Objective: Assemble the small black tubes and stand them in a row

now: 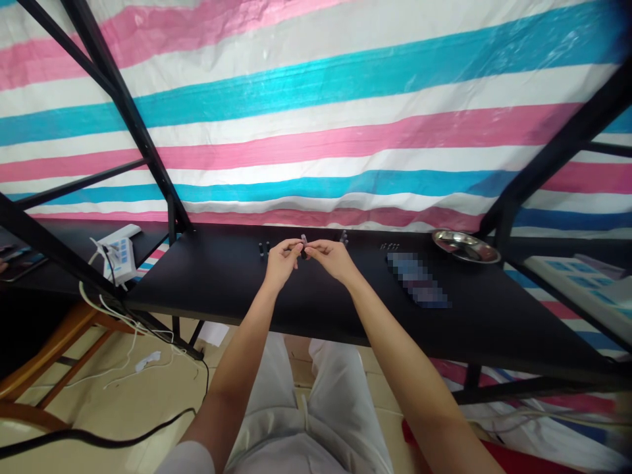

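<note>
My left hand (282, 264) and my right hand (334, 258) meet above the middle of the black table (222, 276). Between their fingertips is a small slim piece (304, 239), pale at the top and dark lower down, too small to name. Both hands pinch it, and the fingers hide part of it. Just left of my left hand, a couple of short dark cylinders (261, 249) stand upright. Beyond my right hand is a small group of clear and dark cylinders (344, 238). Farther right lie several tiny pale pieces (390, 247).
A round metal dish (465, 247) sits at the back right, with a blurred-out flat object (417, 280) nearer. Black frame posts (133, 125) flank the table before a striped sheet (316, 145). At left are a white-and-blue box (120, 260), cables (133, 322) and a wooden chair (59, 355).
</note>
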A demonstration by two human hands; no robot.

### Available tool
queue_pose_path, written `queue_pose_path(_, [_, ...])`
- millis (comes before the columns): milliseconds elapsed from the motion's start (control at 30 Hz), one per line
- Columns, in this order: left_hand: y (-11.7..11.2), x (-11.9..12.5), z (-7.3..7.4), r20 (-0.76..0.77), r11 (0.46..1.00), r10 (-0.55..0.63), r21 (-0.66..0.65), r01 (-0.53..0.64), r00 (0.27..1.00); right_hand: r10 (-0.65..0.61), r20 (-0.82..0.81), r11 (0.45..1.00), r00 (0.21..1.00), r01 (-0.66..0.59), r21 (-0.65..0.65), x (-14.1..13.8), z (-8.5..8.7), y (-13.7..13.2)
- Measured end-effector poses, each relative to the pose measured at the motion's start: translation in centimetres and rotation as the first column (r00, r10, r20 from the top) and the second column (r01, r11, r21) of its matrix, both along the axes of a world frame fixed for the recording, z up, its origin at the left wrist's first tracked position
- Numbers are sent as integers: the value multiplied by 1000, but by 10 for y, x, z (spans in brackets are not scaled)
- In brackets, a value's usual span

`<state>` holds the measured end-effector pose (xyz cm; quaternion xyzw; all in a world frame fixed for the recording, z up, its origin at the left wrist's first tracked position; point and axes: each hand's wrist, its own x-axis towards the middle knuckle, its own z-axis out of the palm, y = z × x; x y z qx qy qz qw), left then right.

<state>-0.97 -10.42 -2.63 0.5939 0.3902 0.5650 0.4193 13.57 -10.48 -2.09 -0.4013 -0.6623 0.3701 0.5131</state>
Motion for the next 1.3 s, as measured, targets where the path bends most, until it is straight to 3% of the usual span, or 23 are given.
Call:
queue_pose_path(233, [9, -3, -10, -80, 998, -33, 56, 38, 996, -51, 128, 997, 990, 42, 67, 9, -9, 11])
queue_pose_path(433, [15, -4, -18, -157, 988, -111, 85, 126, 981, 60, 186, 998, 981, -55, -34, 12, -16, 14])
queue_pose_path(567, [22, -5, -33, -185, 984, -164, 36, 173, 969, 67, 277, 998, 959, -58, -38, 14, -27, 12])
queue_pose_path(633, [27, -7, -45, -172, 991, -128, 2, 130, 977, -12, 304, 1000, 953, 11, 4, 20, -37, 13])
queue_pose_path(700, [33, -9, -59, -140, 997, -64, -40, 59, 988, -165, 293, 986, 942, 157, 52, 30, -52, 18])
queue_pose_path(800, [38, -13, -76, -87, 995, -1, -101, -8, 996, -419, 253, 907, 872, 413, 79, 51, -76, 29])
queue_pose_path(867, [39, -15, -81, -52, 992, 15, -125, -21, 999, -506, 267, 859, 820, 509, 63, 64, -89, 38])
queue_pose_path(1100, [32, -23, -80, -29, 992, 63, -105, -66, 998, -571, 415, 796, 708, 601, 71, 76, -109, 55])
queue_pose_path(1300, [26, -23, -80, -123, 995, 70, -68, -79, 990, -584, 425, 785, 692, 615, 77, 74, -114, 60])
